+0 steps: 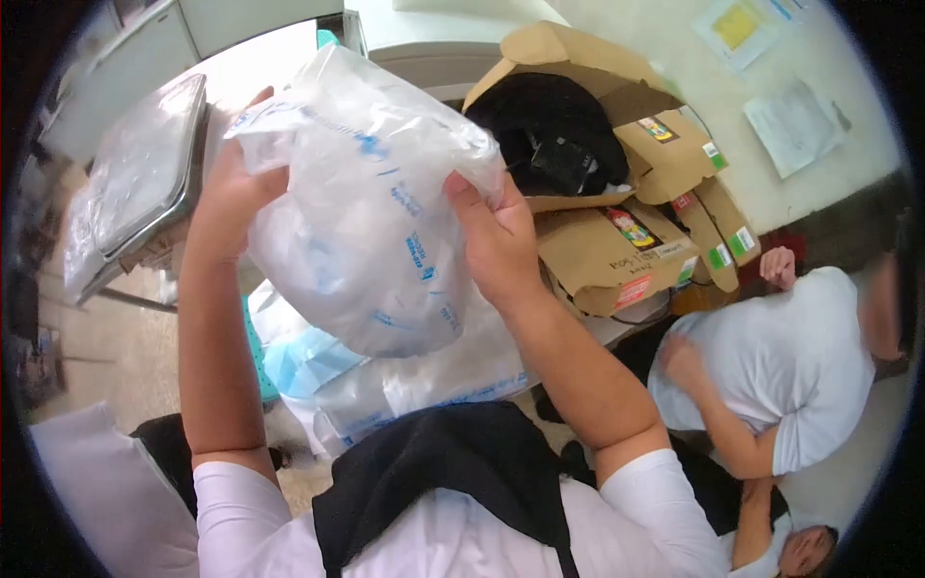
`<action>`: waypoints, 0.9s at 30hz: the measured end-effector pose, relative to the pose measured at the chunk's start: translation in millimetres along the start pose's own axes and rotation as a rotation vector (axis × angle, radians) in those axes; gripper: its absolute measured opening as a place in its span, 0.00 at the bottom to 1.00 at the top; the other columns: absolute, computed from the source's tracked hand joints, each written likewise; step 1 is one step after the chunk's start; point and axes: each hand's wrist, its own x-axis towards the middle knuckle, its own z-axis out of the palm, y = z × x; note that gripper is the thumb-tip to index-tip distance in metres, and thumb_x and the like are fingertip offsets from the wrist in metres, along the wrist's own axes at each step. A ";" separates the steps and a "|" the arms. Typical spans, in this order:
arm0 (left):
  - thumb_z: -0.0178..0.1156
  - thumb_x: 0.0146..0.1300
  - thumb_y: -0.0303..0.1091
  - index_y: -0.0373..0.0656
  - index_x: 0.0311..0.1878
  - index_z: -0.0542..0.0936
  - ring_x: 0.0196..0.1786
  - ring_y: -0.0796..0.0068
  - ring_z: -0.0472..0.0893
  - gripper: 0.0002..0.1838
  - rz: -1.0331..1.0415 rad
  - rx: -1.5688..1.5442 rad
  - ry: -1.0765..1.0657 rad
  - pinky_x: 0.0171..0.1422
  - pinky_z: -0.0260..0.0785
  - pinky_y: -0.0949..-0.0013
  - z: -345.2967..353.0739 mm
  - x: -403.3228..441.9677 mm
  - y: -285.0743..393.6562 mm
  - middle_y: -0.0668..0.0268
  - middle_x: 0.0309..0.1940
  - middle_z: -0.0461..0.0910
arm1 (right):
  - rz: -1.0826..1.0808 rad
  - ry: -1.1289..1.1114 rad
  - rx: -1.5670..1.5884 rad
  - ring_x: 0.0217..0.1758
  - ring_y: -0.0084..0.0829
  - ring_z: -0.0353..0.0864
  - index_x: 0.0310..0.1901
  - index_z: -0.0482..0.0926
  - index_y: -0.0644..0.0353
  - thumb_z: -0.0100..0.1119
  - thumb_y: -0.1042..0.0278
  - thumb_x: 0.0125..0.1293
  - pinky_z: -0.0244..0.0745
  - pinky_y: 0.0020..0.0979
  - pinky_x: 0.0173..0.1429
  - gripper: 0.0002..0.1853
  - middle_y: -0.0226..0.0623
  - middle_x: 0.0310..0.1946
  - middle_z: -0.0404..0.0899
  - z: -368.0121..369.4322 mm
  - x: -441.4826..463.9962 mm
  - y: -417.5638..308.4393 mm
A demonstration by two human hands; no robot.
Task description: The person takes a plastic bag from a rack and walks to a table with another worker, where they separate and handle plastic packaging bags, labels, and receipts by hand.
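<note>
The left hand (241, 188) is pinching the bag's upper left edge, thumb in front, and the right hand (499, 241) is gripping its right edge, thumb pressing the film; both hands are closing on plastic. Between them, the clear bag (385, 231) with blue print is hanging raised and bulging, upper centre of the frame. So, judging progress: the lifting is looking done, the bag is spreading between two firm grips, and setting it down is remaining. Whether it is holding anything, or its mouth is sealed, the view isn't showing. Lower centre, more printed plastic (453, 371) is lying beneath it, out of both hands, beside a pale blue sheet (313, 361); whether that is finished or waiting, I can't tell. Farther out, upper right, a cardboard box (544, 46) is holding a black item (520, 106), while a co-worker (771, 356) is sitting or leaning at right.
</note>
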 end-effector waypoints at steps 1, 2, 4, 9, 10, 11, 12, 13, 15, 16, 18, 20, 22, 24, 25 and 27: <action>0.59 0.46 0.26 0.38 0.73 0.66 0.59 0.66 0.77 0.43 -0.032 0.031 -0.009 0.64 0.68 0.67 -4.7 1.3 -6.6 0.54 0.59 0.76 | 0.018 -0.002 0.009 0.49 0.19 0.77 0.57 0.77 0.61 0.59 0.63 0.74 0.72 0.26 0.56 0.15 0.31 0.48 0.82 -1.2 -0.4 -0.4; 0.57 0.48 0.25 0.37 0.72 0.67 0.57 0.69 0.78 0.41 -0.061 0.059 -0.022 0.63 0.69 0.68 -7.0 3.7 -9.7 0.55 0.56 0.78 | 0.030 -0.018 -0.002 0.49 0.19 0.77 0.56 0.77 0.62 0.59 0.65 0.74 0.72 0.26 0.56 0.15 0.31 0.48 0.82 -2.2 -1.6 0.3; 0.54 0.50 0.22 0.36 0.68 0.71 0.53 0.73 0.79 0.36 -0.065 0.067 0.023 0.59 0.70 0.72 -4.5 -0.9 -10.6 0.59 0.52 0.80 | 0.043 -0.041 -0.034 0.50 0.19 0.77 0.56 0.77 0.62 0.58 0.67 0.74 0.72 0.26 0.57 0.13 0.31 0.48 0.82 -1.3 -6.7 4.3; 0.50 0.54 0.19 0.33 0.61 0.76 0.46 0.78 0.79 0.27 0.005 0.106 -0.039 0.54 0.70 0.76 -10.1 -17.0 -17.4 0.66 0.45 0.83 | 0.042 -0.137 -0.077 0.53 0.21 0.78 0.57 0.77 0.61 0.58 0.69 0.73 0.72 0.27 0.58 0.14 0.31 0.50 0.82 -14.8 -16.6 26.6; 0.51 0.57 0.20 0.33 0.60 0.76 0.45 0.78 0.79 0.25 0.020 0.097 -0.023 0.53 0.70 0.76 -7.9 -20.9 -16.0 0.66 0.45 0.83 | 0.058 -0.150 -0.095 0.53 0.21 0.78 0.58 0.76 0.61 0.58 0.68 0.73 0.72 0.28 0.59 0.15 0.32 0.51 0.82 -18.3 -18.6 27.6; 0.51 0.60 0.21 0.33 0.60 0.76 0.45 0.79 0.79 0.22 0.033 0.091 -0.006 0.53 0.70 0.76 -6.0 -23.4 -16.3 0.67 0.45 0.82 | 0.077 -0.164 -0.112 0.54 0.22 0.78 0.58 0.76 0.61 0.59 0.68 0.72 0.73 0.28 0.59 0.16 0.33 0.51 0.82 -21.5 -20.5 27.1; 0.51 0.64 0.23 0.33 0.60 0.76 0.45 0.79 0.79 0.21 0.041 0.053 0.060 0.53 0.70 0.76 -5.2 -24.7 -18.7 0.66 0.45 0.82 | 0.096 -0.169 -0.198 0.54 0.22 0.78 0.58 0.76 0.62 0.60 0.66 0.72 0.72 0.28 0.59 0.17 0.33 0.51 0.82 -24.9 -22.6 24.9; 0.51 0.67 0.25 0.34 0.61 0.76 0.46 0.79 0.79 0.19 0.047 0.018 0.129 0.53 0.70 0.76 -5.8 -26.1 -21.5 0.66 0.46 0.82 | 0.116 -0.176 -0.282 0.54 0.23 0.78 0.58 0.76 0.62 0.62 0.65 0.71 0.72 0.28 0.60 0.18 0.34 0.51 0.82 -28.8 -25.3 22.5; 0.49 0.76 0.34 0.34 0.62 0.75 0.47 0.79 0.78 0.18 0.064 0.005 0.294 0.52 0.70 0.76 -4.0 -30.9 -19.0 0.65 0.48 0.81 | 0.085 -0.167 -0.489 0.54 0.23 0.78 0.58 0.76 0.63 0.64 0.62 0.69 0.72 0.29 0.60 0.20 0.34 0.51 0.82 -38.4 -31.7 17.7; 0.50 0.76 0.33 0.34 0.62 0.74 0.47 0.79 0.78 0.18 0.092 -0.051 0.298 0.52 0.70 0.76 -1.4 -31.7 -14.1 0.64 0.49 0.81 | 0.031 -0.148 -0.617 0.54 0.24 0.78 0.58 0.76 0.62 0.66 0.61 0.68 0.72 0.29 0.59 0.22 0.34 0.51 0.82 -47.9 -36.6 14.4; 0.50 0.75 0.33 0.33 0.63 0.74 0.47 0.78 0.78 0.18 0.144 -0.155 0.311 0.53 0.70 0.76 -0.4 -31.5 -6.3 0.63 0.49 0.80 | 0.050 -0.090 -0.765 0.53 0.28 0.81 0.56 0.78 0.62 0.68 0.59 0.64 0.75 0.31 0.57 0.23 0.38 0.50 0.83 -77.1 -46.6 20.7; 0.51 0.75 0.33 0.32 0.63 0.73 0.49 0.77 0.78 0.19 0.160 -0.154 0.376 0.55 0.70 0.75 -23.1 -27.3 -17.7 0.62 0.51 0.80 | 0.257 -0.073 -0.808 0.50 0.33 0.84 0.53 0.80 0.61 0.68 0.59 0.62 0.78 0.35 0.53 0.21 0.42 0.48 0.84 -113.4 -59.2 34.4; 0.50 0.74 0.33 0.32 0.64 0.71 0.51 0.74 0.78 0.20 0.178 -0.110 0.477 0.57 0.70 0.72 -43.8 -28.9 -17.0 0.60 0.52 0.79 | 0.446 -0.099 -0.903 0.47 0.35 0.85 0.50 0.81 0.62 0.68 0.58 0.61 0.78 0.35 0.50 0.20 0.43 0.45 0.84 -144.3 -79.2 45.1; 0.48 0.74 0.34 0.33 0.67 0.68 0.53 0.67 0.79 0.23 0.220 -0.055 0.594 0.59 0.71 0.66 -44.6 -27.2 -6.0 0.58 0.54 0.78 | 0.502 -0.085 -1.012 0.45 0.37 0.85 0.49 0.81 0.62 0.69 0.57 0.60 0.78 0.36 0.49 0.21 0.44 0.43 0.84 -158.6 -101.4 60.5; 0.51 0.71 0.32 0.35 0.65 0.71 0.52 0.65 0.79 0.22 0.226 -0.152 0.650 0.58 0.71 0.64 -38.8 -29.4 7.1 0.57 0.53 0.79 | 0.507 -0.064 -1.049 0.45 0.38 0.85 0.49 0.80 0.62 0.69 0.56 0.59 0.78 0.36 0.49 0.21 0.44 0.43 0.84 -160.8 -111.2 64.8; 0.53 0.69 0.32 0.35 0.64 0.72 0.53 0.64 0.79 0.22 0.326 -0.142 0.678 0.59 0.71 0.64 -44.3 -35.2 27.8 0.57 0.53 0.79 | 0.519 -0.012 -1.095 0.48 0.40 0.83 0.53 0.78 0.62 0.70 0.55 0.58 0.78 0.37 0.52 0.25 0.46 0.46 0.83 -157.4 -118.4 69.5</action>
